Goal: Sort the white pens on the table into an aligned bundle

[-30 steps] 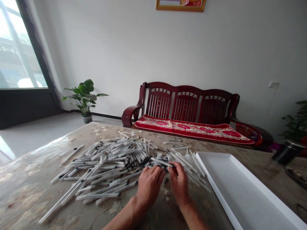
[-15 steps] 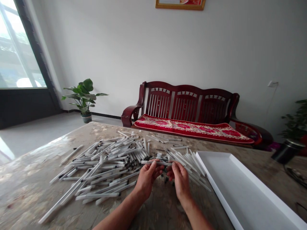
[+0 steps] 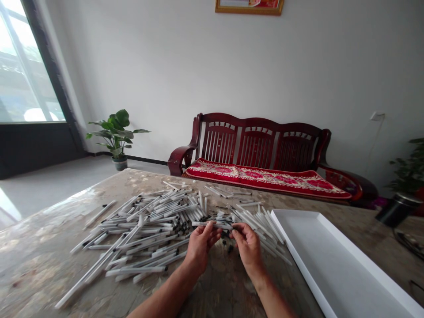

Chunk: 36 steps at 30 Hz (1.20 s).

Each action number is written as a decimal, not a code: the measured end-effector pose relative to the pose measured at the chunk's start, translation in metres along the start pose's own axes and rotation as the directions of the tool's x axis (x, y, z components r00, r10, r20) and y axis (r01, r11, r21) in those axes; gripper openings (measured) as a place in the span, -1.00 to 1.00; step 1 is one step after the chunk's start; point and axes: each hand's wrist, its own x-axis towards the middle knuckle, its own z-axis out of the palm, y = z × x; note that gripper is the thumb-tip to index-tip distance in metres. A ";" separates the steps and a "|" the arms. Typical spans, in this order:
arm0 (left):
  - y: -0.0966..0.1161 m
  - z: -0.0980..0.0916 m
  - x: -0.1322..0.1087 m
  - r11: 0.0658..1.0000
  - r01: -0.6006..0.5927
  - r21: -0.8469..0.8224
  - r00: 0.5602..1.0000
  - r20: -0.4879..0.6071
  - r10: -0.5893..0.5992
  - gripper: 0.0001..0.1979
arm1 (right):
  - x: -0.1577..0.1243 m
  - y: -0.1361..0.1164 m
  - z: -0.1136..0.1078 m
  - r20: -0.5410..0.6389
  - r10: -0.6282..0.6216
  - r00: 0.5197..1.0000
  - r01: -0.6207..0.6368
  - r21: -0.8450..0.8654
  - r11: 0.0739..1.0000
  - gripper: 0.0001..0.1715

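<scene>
A big heap of white pens (image 3: 149, 223) with black tips lies spread over the mottled stone table (image 3: 39, 247). My left hand (image 3: 199, 245) and my right hand (image 3: 247, 246) are both raised a little above the table, each pinching one end of a single white pen (image 3: 212, 224) held level between them. A smaller fan of white pens (image 3: 261, 225) lies just beyond my right hand. Small black pieces (image 3: 228, 248) lie on the table beneath my hands.
A long white tray (image 3: 334, 265) lies on the table to the right of my hands. A dark cup (image 3: 397, 210) stands at the far right. Behind the table are a red wooden bench (image 3: 261, 154) and a potted plant (image 3: 117, 134).
My hands lifted from the pile, bringing one white pen up with them. It is now held level between both hands, slightly higher and further left than half a second ago.
</scene>
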 end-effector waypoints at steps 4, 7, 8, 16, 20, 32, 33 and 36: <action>-0.002 -0.001 0.002 1.000 -0.001 0.013 1.000 0.013 0.001 -0.79 | 0.001 0.003 -0.001 0.006 0.041 0.999 -0.041 -0.042 0.998 -0.56; -0.003 -0.001 0.002 1.000 -0.006 0.020 1.000 0.018 0.006 -0.77 | 0.003 0.008 -0.002 0.016 0.008 1.000 -0.006 -0.100 0.995 -0.56; -0.004 -0.001 0.003 1.000 -0.009 0.022 1.000 0.018 0.009 -0.76 | 0.004 0.009 -0.002 0.015 -0.016 1.000 0.017 -0.102 0.995 -0.58; -0.004 -0.005 0.005 0.999 -0.020 0.029 0.999 0.027 0.019 -0.70 | 0.003 0.011 -0.004 -0.010 -0.015 1.000 0.014 -0.120 0.993 -0.56; -0.003 -0.004 0.004 0.999 -0.031 0.041 0.999 0.020 0.030 -0.68 | 0.006 0.017 -0.005 0.000 -0.049 0.999 0.048 -0.167 0.985 -0.57; -0.003 -0.003 0.004 0.997 -0.052 0.058 0.998 0.020 0.051 -0.64 | 0.005 0.018 -0.005 0.054 -0.097 0.994 0.107 -0.256 0.961 -0.65; -0.003 -0.003 0.004 0.997 -0.055 0.061 0.998 0.017 0.054 -0.64 | 0.005 0.018 -0.005 0.052 -0.106 0.993 0.115 -0.220 0.969 -0.68; -0.002 -0.003 0.003 0.996 -0.059 0.066 0.998 0.016 0.059 -0.63 | 0.005 0.017 -0.004 0.041 -0.089 0.995 0.094 -0.153 0.984 -0.64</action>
